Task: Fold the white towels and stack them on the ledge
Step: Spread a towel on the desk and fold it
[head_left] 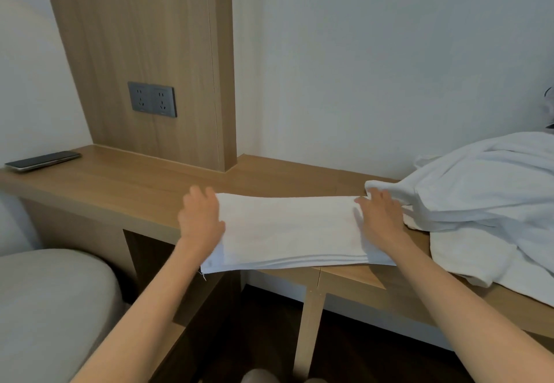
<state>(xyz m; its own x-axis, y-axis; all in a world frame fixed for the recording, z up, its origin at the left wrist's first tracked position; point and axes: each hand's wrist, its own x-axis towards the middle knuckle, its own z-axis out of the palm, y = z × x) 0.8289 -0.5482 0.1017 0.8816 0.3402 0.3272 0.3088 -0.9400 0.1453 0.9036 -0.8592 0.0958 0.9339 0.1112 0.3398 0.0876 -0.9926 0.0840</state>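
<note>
A folded white towel (287, 229) lies flat on the wooden ledge (126, 188), its near edge hanging slightly over the front. My left hand (199, 218) rests on the towel's left end with the fingers over its far left corner. My right hand (379, 215) lies flat on the towel's right end, fingers straight and spread. Just right of that hand sits a heap of unfolded white towels (485, 200), touching the folded one's right end.
A dark phone (43, 161) lies at the ledge's far left. A grey double socket (152, 99) sits in the wooden wall panel behind. A pale cushion (51, 307) is at lower left. A dark gap opens below the ledge, with a wooden leg (308, 325).
</note>
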